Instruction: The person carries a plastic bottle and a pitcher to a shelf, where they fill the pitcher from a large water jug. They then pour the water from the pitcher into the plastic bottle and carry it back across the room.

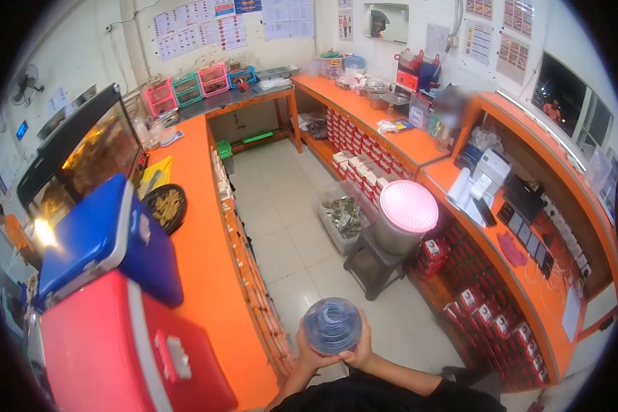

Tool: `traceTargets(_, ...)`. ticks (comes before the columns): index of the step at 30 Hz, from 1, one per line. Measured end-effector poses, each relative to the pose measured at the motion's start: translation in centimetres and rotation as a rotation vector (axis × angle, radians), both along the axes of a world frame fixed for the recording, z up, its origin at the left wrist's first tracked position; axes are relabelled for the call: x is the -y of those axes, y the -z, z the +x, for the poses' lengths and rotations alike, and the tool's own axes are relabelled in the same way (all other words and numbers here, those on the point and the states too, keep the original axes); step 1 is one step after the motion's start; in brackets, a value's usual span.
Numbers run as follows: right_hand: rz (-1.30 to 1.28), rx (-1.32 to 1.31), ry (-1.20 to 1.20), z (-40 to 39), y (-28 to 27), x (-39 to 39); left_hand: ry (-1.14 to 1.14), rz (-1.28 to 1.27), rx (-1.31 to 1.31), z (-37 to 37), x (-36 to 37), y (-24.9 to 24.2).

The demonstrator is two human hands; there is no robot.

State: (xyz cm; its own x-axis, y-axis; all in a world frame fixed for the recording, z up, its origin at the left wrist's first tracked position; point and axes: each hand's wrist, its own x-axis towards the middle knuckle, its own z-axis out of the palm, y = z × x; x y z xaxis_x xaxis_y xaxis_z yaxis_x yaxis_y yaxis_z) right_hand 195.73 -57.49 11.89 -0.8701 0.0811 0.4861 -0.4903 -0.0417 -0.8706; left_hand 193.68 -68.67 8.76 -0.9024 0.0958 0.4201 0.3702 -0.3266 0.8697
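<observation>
A round, clear blue plastic container [332, 325] with ringed ridges, resembling a water jug, is held low in front of my body. My left hand [308, 351] wraps its left and near side. Around the right side curl the fingers of my right hand [361, 348]. Both hands meet near its close edge, and their undersides are hidden. Whatever may be inside the container cannot be made out.
Left, an orange counter [209, 288] carries a red cooler [96, 343], a blue cooler [96, 233] and a black bowl of food [166, 208]. Ahead, a pink-lidded drum [408, 207] sits on a grey stool [372, 268] beside a clear bin [341, 230]. Red-and-white boxes [484, 312] fill the right shelves.
</observation>
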Motion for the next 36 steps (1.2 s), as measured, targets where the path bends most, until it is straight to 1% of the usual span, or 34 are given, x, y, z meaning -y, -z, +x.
traceTargets(1, -0.001, 0.01, 0.004, -3.0, 0.7, -0.9, 0.004, -0.001, 0.01, -2.5, -0.8, -0.1)
traceTargets(3, 0.051, 0.021, -0.119, -9.7, 1.5, -2.4, -0.108, 0.037, 0.022, -8.0, -2.2, -1.0)
traceTargets(4, 0.049, 0.015, -0.119, -13.2, 1.2, -2.9, -0.138, 0.028, 0.0, -11.0, -2.7, 0.2)
traceTargets(7, 0.039, 0.035, -0.256, -22.9, 0.3, -3.8, -0.213, 0.032, 0.065, -19.6, -3.2, 2.0)
traceTargets(8, 0.045, 0.034, -0.228, -26.1, 0.2, -4.1, -0.23, 0.041, 0.091, -22.6, -3.2, 2.7)
traceTargets(10, 0.093, 0.021, -0.285, -32.8, 0.5, -4.1, -0.245, 0.055, 0.142, -28.8, -3.0, 4.3)
traceTargets(11, 0.094, 0.016, -0.271, -36.3, 0.8, -4.2, -0.253, 0.059, 0.16, -32.2, -2.8, 5.0)
traceTargets(13, 0.005, 0.075, -0.356, -42.9, 1.6, -3.5, -0.25, 0.058, 0.185, -39.0, -2.1, 6.0)
traceTargets(14, -0.01, 0.075, -0.357, -46.2, 2.0, -3.0, -0.252, 0.044, 0.186, -42.5, -1.3, 6.3)
traceTargets(16, -0.039, 0.057, -0.326, -52.9, 2.0, -2.5, -0.165, -0.033, 0.13, -49.9, -0.6, 5.2)
traceTargets(17, -0.051, 0.055, -0.324, -56.1, 1.9, -2.1, -0.163, -0.046, 0.129, -53.4, -0.4, 4.3)
traceTargets(19, -0.098, 0.079, -0.319, -63.2, 1.6, -1.9, -0.183, -0.053, 0.012, -60.9, -0.8, 1.6)
traceTargets(20, -0.086, 0.059, -0.279, -66.7, 1.9, -1.7, -0.126, -0.081, 0.015, -64.7, -0.7, 0.5)
traceTargets(25, -0.088, 0.077, -0.19, -83.7, 0.6, -2.3, -0.038, -0.127, 0.09, -83.0, -0.3, 2.2)
traceTargets(27, -0.09, 0.073, -0.155, -90.2, 1.3, -3.0, 0.014, -0.156, 0.108, -89.7, -0.8, 3.3)
traceTargets(29, 0.017, 0.027, -0.111, -97.5, 1.9, -4.5, -0.051, -0.121, 0.167, -96.8, -2.1, 4.1)
traceTargets(30, 0.023, 0.005, -0.092, -101.4, 1.6, -5.4, -0.038, -0.105, 0.044, -100.7, -3.2, 2.9)
traceTargets(32, -0.026, 0.06, -0.147, -107.8, 1.2, -6.6, 0.005, -0.069, 0.054, -107.6, -5.2, 1.2)
traceTargets(34, -0.034, 0.063, -0.128, -114.1, 0.7, -8.1, 0.05, -0.044, 0.059, -114.6, -7.0, 0.3)
traceTargets(36, -0.035, 0.072, -0.108, -120.6, 0.3, -9.6, 0.035, 0.012, 0.027, -121.3, -8.9, 0.3)
